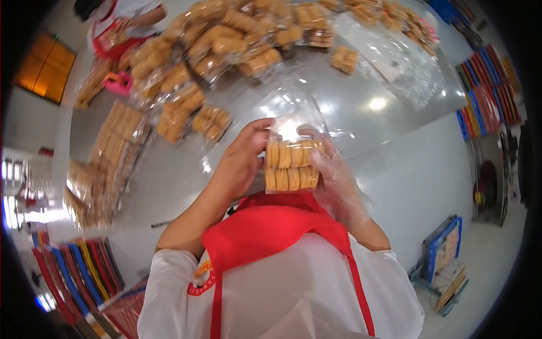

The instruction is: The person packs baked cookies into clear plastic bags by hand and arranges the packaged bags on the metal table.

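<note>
A clear plastic bag of biscuits [291, 169], packed in two rows, is held upright in front of the red apron. My bare left hand [244, 153] grips its left edge, the fingertips partly hidden behind the film. On the other side my right hand [334, 169], in a thin clear plastic glove, is closed on the bag with the thumb across the front. The upper part of the bag is loose film that shines in the light; whether its mouth is sealed I cannot tell. Nearest on the table lies another bag of biscuits [212, 121].
Many filled bags [226, 42] are heaped along the far side of the metal table [389, 133]. Stacked packs [116, 135] stand at the left, near a pink tape dispenser [118, 83]. Plastic film [389, 59] lies at the back right. A person [127, 28] works across the table.
</note>
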Action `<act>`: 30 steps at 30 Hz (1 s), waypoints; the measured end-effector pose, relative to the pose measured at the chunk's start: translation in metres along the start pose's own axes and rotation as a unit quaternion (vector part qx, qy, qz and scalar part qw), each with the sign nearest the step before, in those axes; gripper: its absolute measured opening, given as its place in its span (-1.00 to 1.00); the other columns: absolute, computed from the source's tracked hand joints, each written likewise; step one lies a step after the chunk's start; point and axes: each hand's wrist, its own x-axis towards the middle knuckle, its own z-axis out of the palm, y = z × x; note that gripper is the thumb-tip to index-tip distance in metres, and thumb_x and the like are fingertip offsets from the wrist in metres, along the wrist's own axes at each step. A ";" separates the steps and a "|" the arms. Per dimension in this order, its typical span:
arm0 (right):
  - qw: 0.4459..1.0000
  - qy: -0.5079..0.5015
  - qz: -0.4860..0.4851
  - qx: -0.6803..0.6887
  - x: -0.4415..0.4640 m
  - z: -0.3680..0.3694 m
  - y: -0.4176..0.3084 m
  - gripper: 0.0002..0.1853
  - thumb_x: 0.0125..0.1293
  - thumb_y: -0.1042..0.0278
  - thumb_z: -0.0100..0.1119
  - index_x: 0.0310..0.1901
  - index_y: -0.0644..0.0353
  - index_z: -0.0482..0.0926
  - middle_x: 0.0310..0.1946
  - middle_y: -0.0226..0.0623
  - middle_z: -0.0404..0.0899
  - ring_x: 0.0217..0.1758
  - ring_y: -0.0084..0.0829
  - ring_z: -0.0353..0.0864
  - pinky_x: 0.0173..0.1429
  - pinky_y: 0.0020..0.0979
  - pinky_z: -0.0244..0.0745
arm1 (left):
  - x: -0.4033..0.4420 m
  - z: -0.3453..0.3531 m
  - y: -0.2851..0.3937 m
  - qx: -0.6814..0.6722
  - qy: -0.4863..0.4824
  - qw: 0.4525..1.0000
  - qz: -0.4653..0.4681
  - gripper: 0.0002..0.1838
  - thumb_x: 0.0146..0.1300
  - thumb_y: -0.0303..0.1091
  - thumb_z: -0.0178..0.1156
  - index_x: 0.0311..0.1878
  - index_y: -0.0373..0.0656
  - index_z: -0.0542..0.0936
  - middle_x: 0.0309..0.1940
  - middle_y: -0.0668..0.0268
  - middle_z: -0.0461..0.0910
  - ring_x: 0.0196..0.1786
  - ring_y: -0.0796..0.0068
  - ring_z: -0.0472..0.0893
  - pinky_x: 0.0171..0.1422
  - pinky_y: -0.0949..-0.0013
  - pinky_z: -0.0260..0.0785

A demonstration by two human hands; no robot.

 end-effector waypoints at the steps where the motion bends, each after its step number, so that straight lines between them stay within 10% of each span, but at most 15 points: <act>1: 0.999 -0.007 0.037 0.002 0.005 0.003 0.010 -0.44 0.39 0.23 0.28 0.33 0.11 0.28 0.15 -0.20 0.43 0.22 -0.28 0.52 0.26 -0.19 0.56 | -0.009 -0.003 -0.004 0.039 0.038 0.998 0.009 -0.60 0.42 -0.30 0.18 0.25 -0.22 0.45 0.03 0.27 0.48 0.03 0.47 0.53 0.14 0.37 0.45; 7: 0.977 0.015 0.210 -0.028 0.009 0.026 0.030 -0.61 0.44 0.23 0.23 0.14 0.21 0.35 0.05 -0.22 0.47 0.07 -0.45 0.51 0.15 -0.30 0.53 | -0.052 -0.029 -0.025 0.042 0.165 0.985 -0.021 -0.83 0.40 -0.42 0.17 -0.01 -0.24 0.50 -0.18 0.30 0.55 -0.16 0.55 0.57 -0.01 0.44 0.46; 16: 0.978 -0.043 0.106 -0.173 0.007 0.024 0.047 -0.86 0.47 0.39 0.14 -0.27 0.23 0.49 -0.28 -0.41 0.52 -0.17 -0.65 0.45 -0.03 -0.47 0.48 | -0.084 -0.035 -0.040 0.236 0.217 0.947 0.037 -0.83 0.40 -0.35 0.24 -0.10 -0.25 0.54 -0.21 0.36 0.58 -0.13 0.63 0.51 0.01 0.50 0.39; 22: 0.943 -0.074 0.042 -0.322 0.003 0.006 0.056 -0.83 0.50 0.38 0.10 -0.29 0.23 0.50 -0.30 -0.50 0.47 -0.19 -0.69 0.39 -0.03 -0.50 0.45 | -0.096 -0.006 -0.031 -0.065 0.198 0.977 -0.049 -0.91 0.41 -0.47 0.19 -0.10 -0.27 0.58 -0.11 0.30 0.60 -0.06 0.54 0.58 0.14 0.41 0.44; 30: 0.929 -0.160 0.184 -0.278 -0.008 0.007 0.036 -0.79 0.50 0.41 0.05 0.03 0.27 0.61 0.00 -0.33 0.58 0.10 -0.52 0.51 0.19 -0.42 0.45 | -0.104 -0.058 -0.061 -0.046 0.060 0.997 -0.024 -0.80 0.30 -0.61 0.11 -0.09 -0.27 0.67 0.02 0.32 0.49 0.16 0.44 0.47 0.35 0.34 0.27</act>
